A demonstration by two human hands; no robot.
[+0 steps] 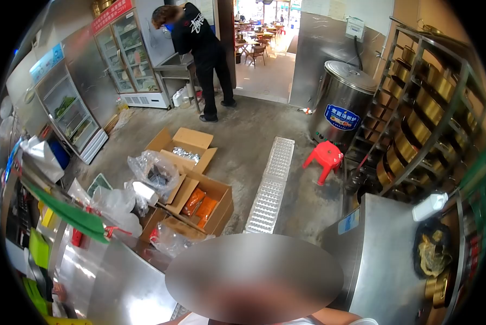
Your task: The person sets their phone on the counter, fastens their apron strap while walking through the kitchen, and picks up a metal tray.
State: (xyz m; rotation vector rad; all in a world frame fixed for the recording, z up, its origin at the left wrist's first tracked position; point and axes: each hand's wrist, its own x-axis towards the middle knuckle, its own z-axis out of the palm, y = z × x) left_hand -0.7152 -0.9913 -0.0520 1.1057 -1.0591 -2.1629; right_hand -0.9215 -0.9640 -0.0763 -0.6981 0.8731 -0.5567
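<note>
Neither my left hand nor my right hand shows; a blurred oval covers the bottom centre, with parts of my arms at its lower edge. Just beyond it on the floor, an open cardboard box [227, 208] holds orange packets [204, 208]. Behind that box stands another open box [191, 136] with silvery packets [186, 155] inside. Clear plastic bags [153, 172] lie against the boxes. A steel counter [118, 281] is at the lower left, and a second steel counter [386, 254] at the lower right.
A perforated metal drain cover [270, 184] runs along the floor. Right of it are a red stool [326, 157] and a large steel boiler [340, 100]. A rack [416, 119] holds brass-coloured pots. Another person [202, 49] in black bends beside glass-door fridges [129, 59], near a doorway.
</note>
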